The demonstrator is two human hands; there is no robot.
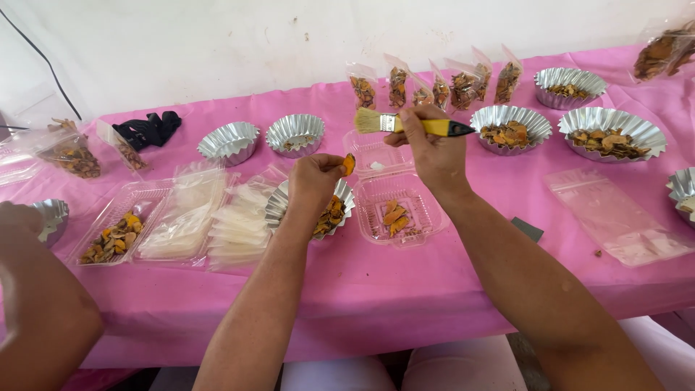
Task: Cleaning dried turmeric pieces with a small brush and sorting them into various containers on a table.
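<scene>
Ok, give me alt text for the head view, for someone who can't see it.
Over a pink-covered table, the left hand pinches a small orange dried slice while the right hand holds a yellow-handled brush beside it. Below sit a foil cup of slices and an open clear plastic box; more foil cups and small bags line the back.

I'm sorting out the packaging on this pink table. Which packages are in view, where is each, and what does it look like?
Filled pouches: back row, small, clear, brown-orange pieces.
Two more pouches: far left, clear, same contents.
Hinged clamshell box: centre, clear plastic, few orange pieces.
Clear tray: left, orange-yellow pieces.
Empty bags: right, flat, clear.
Empty pouch stacks: left of centre, whitish.
</scene>
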